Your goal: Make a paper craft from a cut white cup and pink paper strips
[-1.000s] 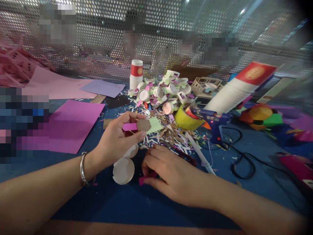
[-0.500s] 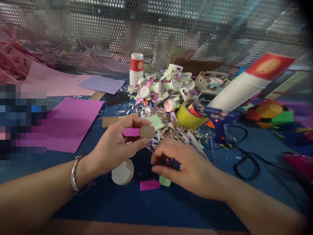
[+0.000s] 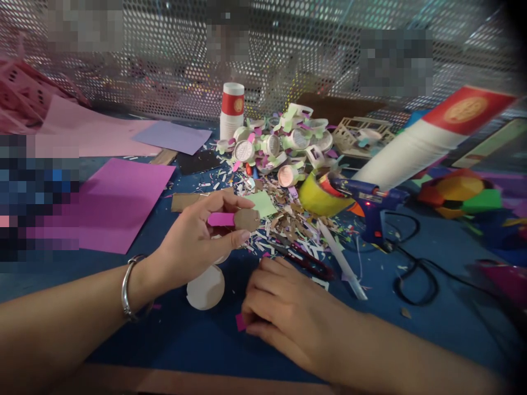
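My left hand [image 3: 193, 236] is closed on a small round brown cardboard disc [image 3: 247, 219], gripped between thumb and fingers. A pink paper strip [image 3: 221, 219] sticks out from the disc toward my palm. Low over the blue table, my right hand [image 3: 284, 307] has its fingers curled together on a magenta paper strip [image 3: 240, 322], and only one end of that strip shows. Its fingertips are partly hidden from above. Between my hands lies a white paper circle [image 3: 206, 288], with another pale piece partly covered by my left hand.
Paper scraps [image 3: 288, 219] litter the middle, beside dark-handled scissors [image 3: 304, 258]. A blue glue gun [image 3: 373, 211] rests on a yellow tape roll [image 3: 319, 197], its cord looping right. Behind are a pile of paper-cup pieces [image 3: 284, 145] and stacked cups [image 3: 233, 112]. Purple paper [image 3: 119, 206] lies left.
My right hand has moved down and slightly left onto the magenta strip, covering it and the green piece beside it. The scissors are uncovered now. My left hand keeps its hold on the disc.
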